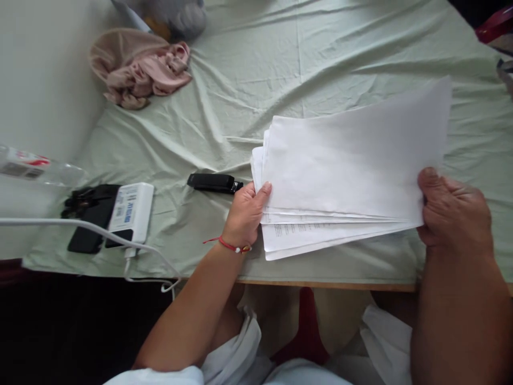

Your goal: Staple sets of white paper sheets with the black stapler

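A stack of white paper sheets (348,160) is held between my two hands above the cloth-covered table. The sheets are fanned unevenly, and printed lines show on a lower one near the front edge. My left hand (246,211) pinches the left edge with the thumb on top. At the right edge, my right hand (455,211) grips the sheets, thumb up and its fingers hidden underneath. Just left of my left hand lies a black stapler (214,183), apart from the papers.
A pale green cloth (240,80) covers the table. On the left are a white power bank (134,211) with a white cable (152,248), a black phone (94,219) and a plastic bottle (44,166). Crumpled pink fabric (144,69) lies at the back left.
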### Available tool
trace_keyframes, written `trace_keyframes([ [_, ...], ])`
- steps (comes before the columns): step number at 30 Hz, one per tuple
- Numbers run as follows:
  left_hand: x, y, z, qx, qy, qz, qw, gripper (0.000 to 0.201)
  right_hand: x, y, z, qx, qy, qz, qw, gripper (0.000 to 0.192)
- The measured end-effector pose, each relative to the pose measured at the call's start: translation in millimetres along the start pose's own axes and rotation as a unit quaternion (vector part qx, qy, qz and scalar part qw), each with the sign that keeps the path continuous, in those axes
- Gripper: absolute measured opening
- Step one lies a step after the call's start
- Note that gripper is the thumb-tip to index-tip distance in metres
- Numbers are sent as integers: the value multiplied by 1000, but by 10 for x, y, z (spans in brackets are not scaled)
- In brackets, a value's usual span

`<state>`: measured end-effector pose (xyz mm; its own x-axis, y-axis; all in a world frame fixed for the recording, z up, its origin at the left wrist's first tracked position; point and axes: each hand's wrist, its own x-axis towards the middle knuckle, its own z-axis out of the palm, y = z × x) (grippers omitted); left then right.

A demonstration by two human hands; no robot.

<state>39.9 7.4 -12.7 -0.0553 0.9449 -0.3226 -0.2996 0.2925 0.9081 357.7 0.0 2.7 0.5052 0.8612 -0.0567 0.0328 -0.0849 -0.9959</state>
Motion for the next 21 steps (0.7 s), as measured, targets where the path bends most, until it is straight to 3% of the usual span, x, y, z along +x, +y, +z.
trace_keyframes([
  [3,1,7,-5,-7,3,-11,1000,56,9,47,-57,-31,-3,37,999,55],
  [9,3,32,-20,-6,-18,5,1000,55,52,124,-120,-24,-49,93,994,30],
  [16,23,184,-89,1,-42,86,995,45,47,-18,-128,41,-96,91,990,50],
  [21,-20,293,-131,-16,-16,171,985,37,-39,-113,-85,74,-78,50,993,36],
])
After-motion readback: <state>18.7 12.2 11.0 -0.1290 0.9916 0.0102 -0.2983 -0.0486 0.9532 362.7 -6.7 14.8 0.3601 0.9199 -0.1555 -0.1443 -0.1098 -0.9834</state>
